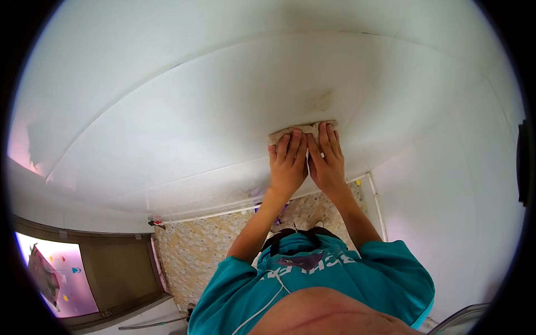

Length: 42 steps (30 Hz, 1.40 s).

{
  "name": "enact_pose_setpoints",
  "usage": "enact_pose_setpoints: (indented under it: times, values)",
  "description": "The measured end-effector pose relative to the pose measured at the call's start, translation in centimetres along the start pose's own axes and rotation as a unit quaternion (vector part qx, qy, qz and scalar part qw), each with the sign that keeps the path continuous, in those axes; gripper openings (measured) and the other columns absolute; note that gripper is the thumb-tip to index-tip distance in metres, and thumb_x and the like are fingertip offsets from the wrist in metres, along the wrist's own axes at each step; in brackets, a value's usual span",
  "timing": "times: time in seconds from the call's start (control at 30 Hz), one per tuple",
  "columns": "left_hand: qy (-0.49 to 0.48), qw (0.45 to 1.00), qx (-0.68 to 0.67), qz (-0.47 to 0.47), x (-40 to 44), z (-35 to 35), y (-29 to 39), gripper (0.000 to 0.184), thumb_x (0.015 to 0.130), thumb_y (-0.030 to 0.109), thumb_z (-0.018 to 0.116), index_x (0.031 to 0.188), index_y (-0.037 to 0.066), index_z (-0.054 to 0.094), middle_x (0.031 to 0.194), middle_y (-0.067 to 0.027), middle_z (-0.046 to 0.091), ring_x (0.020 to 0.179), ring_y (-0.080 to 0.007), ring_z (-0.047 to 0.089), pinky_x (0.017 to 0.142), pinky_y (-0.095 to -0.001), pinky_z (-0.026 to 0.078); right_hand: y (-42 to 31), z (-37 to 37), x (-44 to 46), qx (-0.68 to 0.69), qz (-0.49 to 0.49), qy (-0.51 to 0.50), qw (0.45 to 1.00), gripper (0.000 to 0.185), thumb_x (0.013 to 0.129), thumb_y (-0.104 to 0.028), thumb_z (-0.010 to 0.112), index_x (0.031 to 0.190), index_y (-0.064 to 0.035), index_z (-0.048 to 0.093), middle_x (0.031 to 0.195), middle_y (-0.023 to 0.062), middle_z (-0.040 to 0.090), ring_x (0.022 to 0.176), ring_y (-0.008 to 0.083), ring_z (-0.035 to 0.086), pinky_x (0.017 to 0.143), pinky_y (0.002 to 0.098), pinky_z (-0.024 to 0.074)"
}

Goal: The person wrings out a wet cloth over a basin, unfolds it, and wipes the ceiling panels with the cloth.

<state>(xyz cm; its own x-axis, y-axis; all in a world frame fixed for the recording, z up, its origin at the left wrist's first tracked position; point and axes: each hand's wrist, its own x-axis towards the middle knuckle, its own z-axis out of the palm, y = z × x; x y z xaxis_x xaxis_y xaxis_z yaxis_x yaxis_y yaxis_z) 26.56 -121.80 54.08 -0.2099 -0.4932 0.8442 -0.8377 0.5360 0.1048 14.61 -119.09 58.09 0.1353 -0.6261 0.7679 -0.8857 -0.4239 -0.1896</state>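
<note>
A folded beige cloth (301, 130) lies flat against the white wall (223, 106). My left hand (289, 161) presses on the left part of the cloth with its fingers stretched out. Beside it, my right hand (326, 156) rests its outstretched fingers on the cloth's right part. The two hands are side by side, with the thumbs close together. Just above the cloth, a faint brownish smudge (321, 100) shows on the wall.
A white pipe (223, 214) runs along the wall's foot above a patterned tile floor (195, 245). Something purple (276, 215) is partly hidden behind my left forearm. A brown-framed window (117, 273) is at the lower left. Another white wall (446, 184) stands at the right.
</note>
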Motion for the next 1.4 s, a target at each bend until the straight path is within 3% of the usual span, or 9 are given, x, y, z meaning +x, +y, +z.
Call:
enact_pose_setpoints:
  times: [0.13,0.2,0.67,1.1,1.4]
  values:
    - [-0.003,1.000,-0.004,-0.006,0.6,1.5,2.3,0.042,0.083,0.017,0.054,0.124,0.011,0.058,0.139,-0.0041,0.047,0.132,-0.0240,0.035,0.113,-0.0488,0.009,2.8,-1.1,-0.4,0.003,-0.003,-0.005,1.000,0.042,0.084,-0.009,0.056,0.125,-0.0105,0.057,0.141,0.0167,0.042,0.129,0.0356,0.041,0.106,0.0508,0.0327]
    - [-0.011,0.999,-0.002,0.034,1.0,2.2,3.1,0.044,0.082,0.017,0.057,0.124,0.003,0.056,0.140,-0.0157,0.044,0.130,-0.0364,0.034,0.111,-0.0523,0.008,4.1,-1.4,-0.6,-0.005,-0.001,0.008,1.000,0.040,0.084,-0.009,0.057,0.124,-0.0105,0.058,0.141,0.0161,0.042,0.129,0.0350,0.042,0.105,0.0512,0.0329]
    - [0.020,0.999,0.035,0.019,4.4,4.5,8.6,0.046,0.087,0.018,0.052,0.128,-0.002,0.051,0.143,-0.0207,0.038,0.139,-0.0404,0.021,0.112,-0.0539,0.001,9.1,-4.0,1.0,0.046,-0.037,0.071,0.996,0.037,0.086,-0.012,0.058,0.123,-0.0076,0.059,0.140,0.0185,0.043,0.130,0.0350,0.041,0.107,0.0511,0.0289]
    - [0.107,0.993,0.042,0.018,16.9,-2.3,9.3,0.046,0.092,0.017,0.046,0.134,-0.002,0.046,0.147,-0.0198,0.035,0.139,-0.0378,0.024,0.113,-0.0501,0.006,6.4,-9.4,11.9,0.021,-0.094,0.204,0.974,0.037,0.086,-0.013,0.056,0.123,-0.0084,0.059,0.141,0.0185,0.043,0.131,0.0350,0.040,0.106,0.0504,0.0297]
    - [0.052,0.996,0.064,0.014,7.4,2.9,8.2,0.044,0.089,0.018,0.050,0.128,-0.003,0.052,0.144,-0.0225,0.037,0.139,-0.0400,0.022,0.113,-0.0515,0.005,7.9,-5.3,3.5,0.039,-0.038,0.071,0.996,0.037,0.086,-0.014,0.058,0.123,-0.0089,0.059,0.140,0.0193,0.044,0.130,0.0361,0.040,0.105,0.0508,0.0315]
